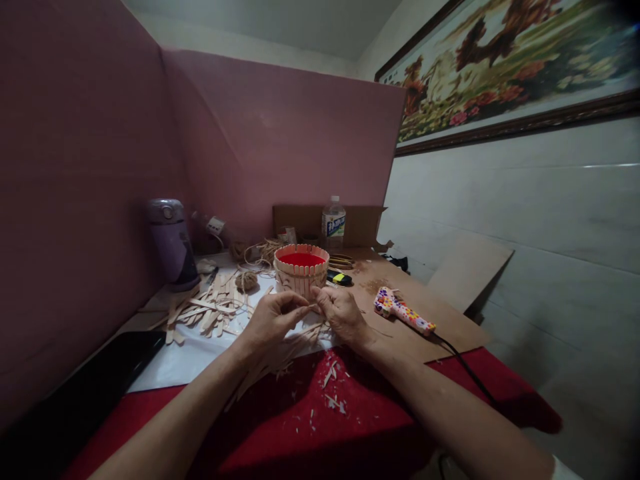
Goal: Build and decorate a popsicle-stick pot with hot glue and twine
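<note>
The round container (pixel 301 283), made of light wooden sticks and red inside, stands on the table; I take it as centre of the clock. At one o'clock, behind it, is a clear bottle (pixel 334 225) with a blue, white and green label. Its large white characters begin with 补水; the last one I cannot read surely. At ten o'clock, a white tag (pixel 215 226) has dark print too small for reading. The framed picture (pixel 500 73), high at two o'clock, has small characters in its upper left corner, also not readable.

The left hand (pixel 277 319) is at seven o'clock, the right hand (pixel 344 319) at five. Both forearms come from below and go inward, and the fingertips nearly meet just in front of the container. Thumb and forefinger of each hand are closed in a pinch on a thin pale piece (pixel 313 306), whose kind I cannot tell.

A ball of twine (pixel 247 281) lies at nine o'clock, loose sticks (pixel 213 307) at eight, a black-and-yellow tool (pixel 340 277) at three, and a flower-patterned glue gun (pixel 404 313) at four. A purple flask (pixel 173 247) stands between nine and ten.
</note>
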A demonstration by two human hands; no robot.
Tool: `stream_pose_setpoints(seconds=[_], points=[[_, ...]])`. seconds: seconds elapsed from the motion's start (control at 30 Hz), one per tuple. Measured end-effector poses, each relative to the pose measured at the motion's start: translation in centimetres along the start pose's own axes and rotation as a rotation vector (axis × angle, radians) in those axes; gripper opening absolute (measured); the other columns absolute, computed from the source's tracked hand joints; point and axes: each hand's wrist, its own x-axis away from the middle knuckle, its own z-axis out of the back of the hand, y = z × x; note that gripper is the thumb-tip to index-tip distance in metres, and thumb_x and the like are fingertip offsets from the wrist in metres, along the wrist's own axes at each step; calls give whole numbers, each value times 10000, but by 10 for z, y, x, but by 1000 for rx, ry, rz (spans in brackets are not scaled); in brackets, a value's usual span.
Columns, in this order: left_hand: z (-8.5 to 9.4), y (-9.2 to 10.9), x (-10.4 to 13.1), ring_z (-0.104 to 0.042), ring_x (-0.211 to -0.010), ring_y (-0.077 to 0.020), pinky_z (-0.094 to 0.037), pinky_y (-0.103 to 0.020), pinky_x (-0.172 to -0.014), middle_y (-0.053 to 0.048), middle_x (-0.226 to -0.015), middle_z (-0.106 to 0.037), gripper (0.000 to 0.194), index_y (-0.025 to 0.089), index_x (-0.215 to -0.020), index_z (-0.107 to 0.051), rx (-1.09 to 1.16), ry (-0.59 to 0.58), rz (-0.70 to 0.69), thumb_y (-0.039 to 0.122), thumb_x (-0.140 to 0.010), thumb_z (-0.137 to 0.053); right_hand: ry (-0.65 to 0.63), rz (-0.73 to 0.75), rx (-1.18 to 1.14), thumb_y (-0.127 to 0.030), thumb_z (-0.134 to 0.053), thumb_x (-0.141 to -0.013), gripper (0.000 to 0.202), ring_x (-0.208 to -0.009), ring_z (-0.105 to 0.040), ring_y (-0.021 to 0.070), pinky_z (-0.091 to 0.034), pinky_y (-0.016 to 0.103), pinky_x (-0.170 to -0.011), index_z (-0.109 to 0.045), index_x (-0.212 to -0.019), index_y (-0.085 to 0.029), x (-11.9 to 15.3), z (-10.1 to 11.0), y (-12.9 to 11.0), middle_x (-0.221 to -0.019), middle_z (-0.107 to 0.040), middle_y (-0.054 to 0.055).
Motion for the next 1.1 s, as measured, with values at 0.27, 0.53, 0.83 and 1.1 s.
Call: stream_pose_setpoints(seconds=[0.27, 0.53, 0.83, 1.1], points=[[-1, 2, 2, -373, -434, -57, -285, -181, -411, 25, -484, -542, 179, 137, -700, -703, 35, -42, 45, 296, -727, -625, -60, -89, -235, -795, -353, -770, 683, -391, -358, 85, -272, 239, -425, -468, -474, -190, 1, 0, 3, -424, -425, -19], [4, -2, 0, -352, -430, -55, -268, -185, -417, 48, -452, -454, 319, 123, -728, -695, 89, -15, 86, 439, -717, -651, -26, 28, -368, -525, -595, -803, 360, -529, -497, 100, -405, 219, -500, -564, -940, -193, 4, -1, -4, -714, -598, -6], [5, -2, -1, -356, -434, -54, -265, -181, -424, 48, -451, -470, 352, 123, -733, -696, 107, -49, 116, 470, -720, -635, 41, 169, -36, -336, -445, -913, 265, -589, -466, 111, -352, 225, -563, -514, -701, -193, 4, 2, -5, -627, -521, -20], [9, -9, -6, -423, -452, -75, -330, -196, -456, 25, -488, -553, 198, 141, -664, -662, 24, 45, 107, 336, -679, -631, 198, 17, -40, -478, -436, -875, 419, -489, -365, 90, -287, 223, -478, -424, -559, -203, -3, 6, -4, -510, -410, -44]])
